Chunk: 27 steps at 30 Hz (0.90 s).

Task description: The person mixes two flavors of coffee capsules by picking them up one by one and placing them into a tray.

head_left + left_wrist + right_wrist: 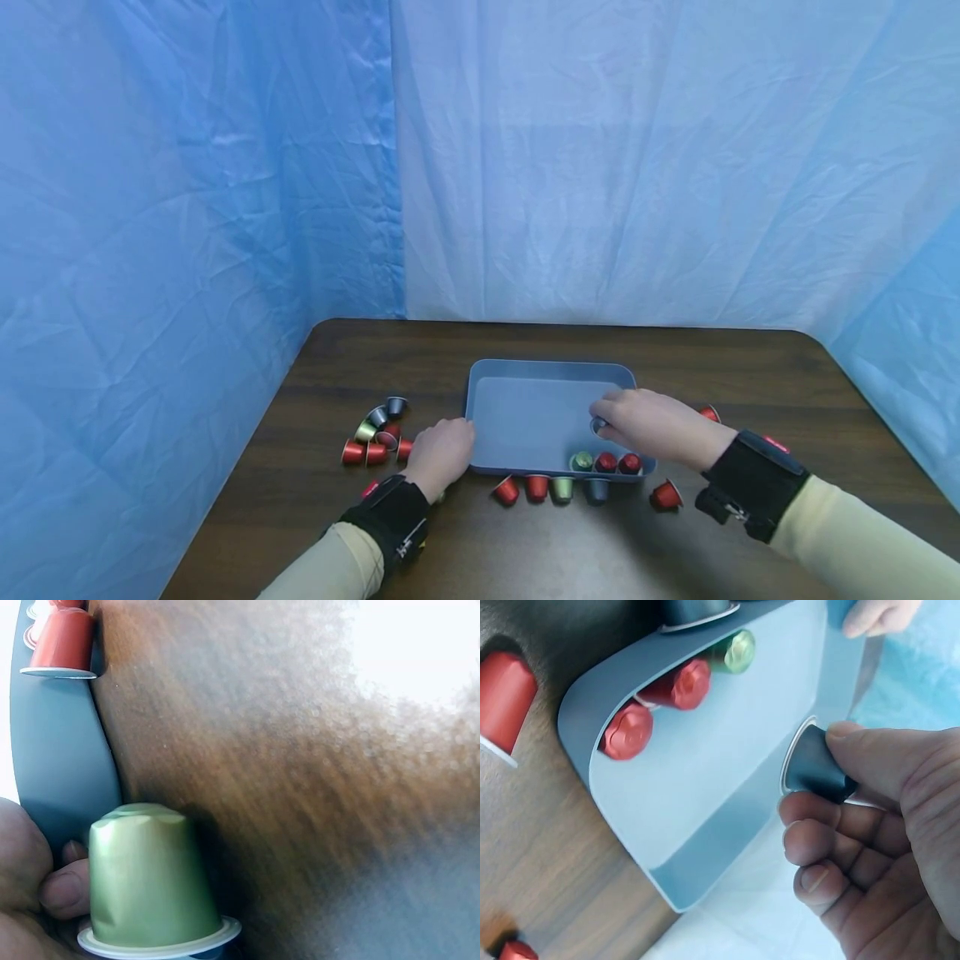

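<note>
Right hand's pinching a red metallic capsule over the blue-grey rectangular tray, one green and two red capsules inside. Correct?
Wrong colour: the right hand holds a dark blue metallic capsule over the tray, per the right wrist view. The green capsule and two red capsules inside are right.

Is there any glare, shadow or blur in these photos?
Left wrist view: white glare washes out the table at upper right, and its grain looks soft; the green capsule is clearer. Head view: a soft shadow darkens the tabletop below the right sleeve. Right wrist view: the dark capsule in the right hand looks fairly crisp.
</note>
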Tool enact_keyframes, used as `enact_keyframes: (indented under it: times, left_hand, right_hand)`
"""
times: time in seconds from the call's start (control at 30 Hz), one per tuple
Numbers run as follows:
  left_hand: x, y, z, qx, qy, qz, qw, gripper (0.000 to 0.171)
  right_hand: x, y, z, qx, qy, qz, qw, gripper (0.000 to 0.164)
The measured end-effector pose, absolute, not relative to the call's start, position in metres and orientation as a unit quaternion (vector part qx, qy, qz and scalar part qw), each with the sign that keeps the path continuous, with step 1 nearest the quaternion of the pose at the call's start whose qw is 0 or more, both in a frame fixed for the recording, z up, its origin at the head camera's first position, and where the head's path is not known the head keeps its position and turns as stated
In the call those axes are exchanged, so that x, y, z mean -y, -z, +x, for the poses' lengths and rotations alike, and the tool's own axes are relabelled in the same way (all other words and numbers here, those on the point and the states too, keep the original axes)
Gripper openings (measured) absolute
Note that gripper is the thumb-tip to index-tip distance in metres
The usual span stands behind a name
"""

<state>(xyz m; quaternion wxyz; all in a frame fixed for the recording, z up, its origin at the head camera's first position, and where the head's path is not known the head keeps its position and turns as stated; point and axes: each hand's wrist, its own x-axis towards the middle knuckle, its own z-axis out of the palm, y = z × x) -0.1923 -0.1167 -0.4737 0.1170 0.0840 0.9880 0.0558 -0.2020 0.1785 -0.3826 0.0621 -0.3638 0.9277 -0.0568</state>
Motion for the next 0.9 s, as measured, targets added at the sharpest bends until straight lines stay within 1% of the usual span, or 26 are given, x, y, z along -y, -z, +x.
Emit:
enact_keyframes:
  times: [0.23,0.57,0.73,0.9]
  left_hand:
    - [0.118,0.473,-0.192,-0.988,-0.053,0.082,0.117,0.009]
    - [0.119,0.473,-0.192,-0.988,-0.053,0.08,0.12,0.009]
    - [0.119,0.473,-0.192,-0.988,-0.058,0.083,0.118,0.009]
    - [0.12,0.474,-0.192,-0.988,-0.052,0.095,0.108,0.01]
  right_hand:
    - [-0.171,0.388,-0.202,-0.924,0.054,-0.372,0.07,0.022]
    - [-0.159,0.396,-0.201,-0.907,0.056,-0.412,0.061,0.021]
    - [-0.154,0.399,-0.202,-0.907,0.059,-0.411,0.074,0.024]
    - [-0.149,0.403,-0.202,-0.904,0.063,-0.416,0.079,0.023]
